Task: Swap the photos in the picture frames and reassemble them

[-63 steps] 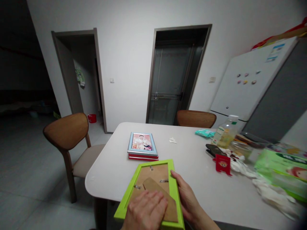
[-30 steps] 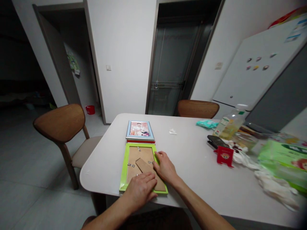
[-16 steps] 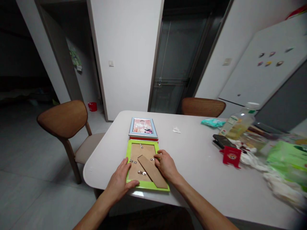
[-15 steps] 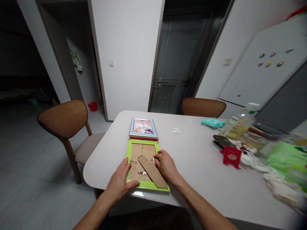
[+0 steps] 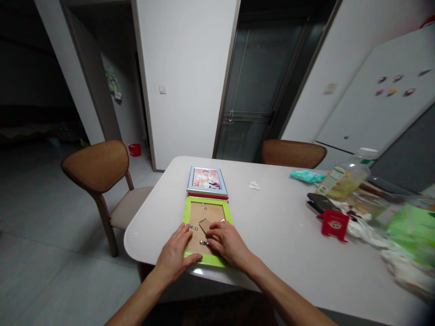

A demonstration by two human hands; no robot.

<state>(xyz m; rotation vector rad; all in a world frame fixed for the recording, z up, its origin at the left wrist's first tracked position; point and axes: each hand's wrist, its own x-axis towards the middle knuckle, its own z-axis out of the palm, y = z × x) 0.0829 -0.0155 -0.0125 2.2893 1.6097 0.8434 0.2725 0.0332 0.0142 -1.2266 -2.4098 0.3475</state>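
Note:
A lime-green picture frame (image 5: 207, 199) lies face down at the table's near edge, its brown backing board (image 5: 215, 209) showing. Small metal clips (image 5: 193, 227) sit around the board. My left hand (image 5: 174, 254) rests along the frame's left side, fingers stretched out and thumb over the bottom rim. Curled over the back of the frame, my right hand (image 5: 230, 243) has its fingertips at the lower metal clip (image 5: 203, 243). Beneath that hand the brown stand leg (image 5: 204, 225) is mostly covered; only its upper end shows.
Beyond the green frame lies a blue frame (image 5: 190, 181) with a photo, stacked over something red. A crumpled tissue (image 5: 254, 185) lies to its right. Further right are a phone (image 5: 321, 203), a red stand (image 5: 335, 225), a bottle (image 5: 350, 174) and bags. Wooden chairs (image 5: 98, 165) flank the table.
My right hand has moved left and down, from the clip on the frame's right side to the lower clip, now covering much of the stand leg. My left hand stays on the frame.

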